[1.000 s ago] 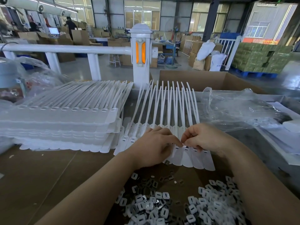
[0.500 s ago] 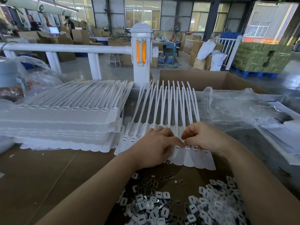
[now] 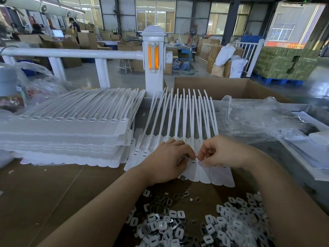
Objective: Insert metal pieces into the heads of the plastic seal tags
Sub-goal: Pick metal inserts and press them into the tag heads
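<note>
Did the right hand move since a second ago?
Barely. The right hand sits at the same spot on the row of white seal tags, below the white post with the orange reflector; its fingertips dipped slightly toward the tag heads.

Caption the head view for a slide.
Both hands work at a seal tag strip, loose metal pieces heaped in front, stacked tag sheets left.

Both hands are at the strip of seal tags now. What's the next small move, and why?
Probably press the piece home: the right hand and left hand meet fingertip to fingertip over one tag head in the strip of seal tags. Whether it is seated is hidden by the fingers.
</note>
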